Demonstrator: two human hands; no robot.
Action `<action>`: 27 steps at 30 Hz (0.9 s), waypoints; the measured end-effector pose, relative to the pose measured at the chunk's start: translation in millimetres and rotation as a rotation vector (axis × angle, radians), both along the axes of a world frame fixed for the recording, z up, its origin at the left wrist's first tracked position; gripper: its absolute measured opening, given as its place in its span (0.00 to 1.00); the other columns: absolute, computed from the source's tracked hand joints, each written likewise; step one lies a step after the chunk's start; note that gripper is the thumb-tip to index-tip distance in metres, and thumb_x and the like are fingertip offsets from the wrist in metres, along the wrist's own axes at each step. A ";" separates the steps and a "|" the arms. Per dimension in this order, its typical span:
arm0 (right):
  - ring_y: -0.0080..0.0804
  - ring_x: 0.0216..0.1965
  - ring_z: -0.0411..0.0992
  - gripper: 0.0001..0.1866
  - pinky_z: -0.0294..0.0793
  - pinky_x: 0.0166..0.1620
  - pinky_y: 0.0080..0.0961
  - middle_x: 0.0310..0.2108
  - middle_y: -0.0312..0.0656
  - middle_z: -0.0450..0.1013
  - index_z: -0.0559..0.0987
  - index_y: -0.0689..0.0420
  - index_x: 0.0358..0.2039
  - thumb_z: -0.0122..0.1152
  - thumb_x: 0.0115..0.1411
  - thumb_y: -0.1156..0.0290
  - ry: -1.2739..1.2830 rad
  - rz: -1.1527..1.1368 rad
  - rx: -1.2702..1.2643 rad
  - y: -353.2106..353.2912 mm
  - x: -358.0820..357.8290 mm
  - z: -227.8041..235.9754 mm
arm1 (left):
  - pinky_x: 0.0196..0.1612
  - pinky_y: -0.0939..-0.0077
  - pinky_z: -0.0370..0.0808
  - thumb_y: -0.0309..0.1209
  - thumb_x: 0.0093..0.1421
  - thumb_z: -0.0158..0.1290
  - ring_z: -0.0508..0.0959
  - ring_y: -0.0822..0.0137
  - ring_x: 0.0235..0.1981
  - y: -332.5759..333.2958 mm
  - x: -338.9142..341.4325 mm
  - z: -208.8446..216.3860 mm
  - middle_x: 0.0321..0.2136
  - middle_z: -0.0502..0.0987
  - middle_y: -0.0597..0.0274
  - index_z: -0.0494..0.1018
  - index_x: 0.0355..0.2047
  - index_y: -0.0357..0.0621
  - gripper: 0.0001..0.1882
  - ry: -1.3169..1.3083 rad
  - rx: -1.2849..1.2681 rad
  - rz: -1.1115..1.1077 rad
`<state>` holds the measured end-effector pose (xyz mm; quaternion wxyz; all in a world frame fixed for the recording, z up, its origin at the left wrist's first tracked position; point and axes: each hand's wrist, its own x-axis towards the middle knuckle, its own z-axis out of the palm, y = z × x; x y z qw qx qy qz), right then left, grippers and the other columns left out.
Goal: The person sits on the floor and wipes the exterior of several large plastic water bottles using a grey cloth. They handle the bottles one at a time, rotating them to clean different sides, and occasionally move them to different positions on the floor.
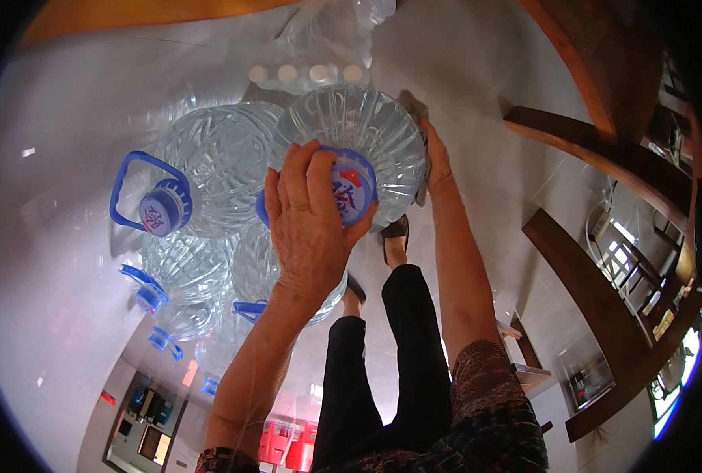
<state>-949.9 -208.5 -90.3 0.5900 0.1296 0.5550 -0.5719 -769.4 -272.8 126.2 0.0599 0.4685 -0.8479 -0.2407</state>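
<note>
Nearest the lens, a dark patterned sleeve is filling the lower edge at about five o'clock, with two bare forearms rising from it toward the centre. Up there the left hand is clamping over the blue screw cap and neck of a large clear ribbed plastic water jug, fingers curled closed around it, while the right hand is pressing flat against the jug's shoulder at three o'clock, seemingly open and steadying rather than gripping. This jug is sitting just above the picture's centre, over a pale glossy floor, touching a second clear ribbed jug with a blue loop handle at its nine o'clock; more jugs of the same kind are crowding in at seven o'clock. Judging by its size and the water glinting inside, the jug is likely heavy and sloshing, its thin walls flexing a little under pressure, its surface smooth and possibly slick; the neck under the cap, or the blue handle, looks the soundest hold, with a palm supporting the body. Its handle is mostly hiding under the left hand, its base is out of sight, and whether it is resting on the floor or lifted cannot be told. The right fingertips are disappearing behind the jug, and dark trouser legs and sandalled feet are blocking the floor below.
</note>
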 end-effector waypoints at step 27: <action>0.33 0.48 0.68 0.24 0.62 0.53 0.25 0.48 0.40 0.71 0.71 0.54 0.54 0.45 0.61 0.57 0.664 0.647 -0.340 -56.2 -3.0 98.5 | 0.52 0.58 0.63 0.37 0.49 0.62 0.68 0.46 0.48 -7.6 12.2 -5.8 0.50 0.66 0.47 0.58 0.55 0.37 0.37 0.103 -0.219 -0.143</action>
